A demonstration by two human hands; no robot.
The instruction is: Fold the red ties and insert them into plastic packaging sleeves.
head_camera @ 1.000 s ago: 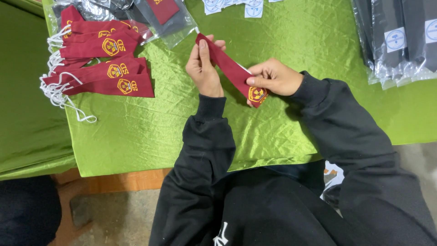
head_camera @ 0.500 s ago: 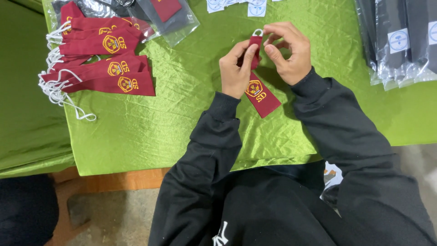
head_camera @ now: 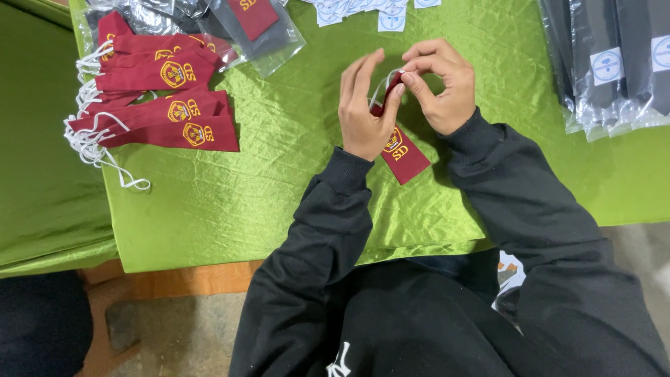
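Head cam: my left hand [head_camera: 363,115] and right hand [head_camera: 441,84] pinch 1 maroon tie [head_camera: 399,146] by its white loop; finished pile [head_camera: 164,112] far left, looks midway.

Clear bags w/ white labels [head_camera: 606,64] top right; white label squares [head_camera: 391,19] top centre.

both hands [head_camera: 408,98] pinching maroon tie [head_camera: 401,150] — green cloth [head_camera: 279,181]
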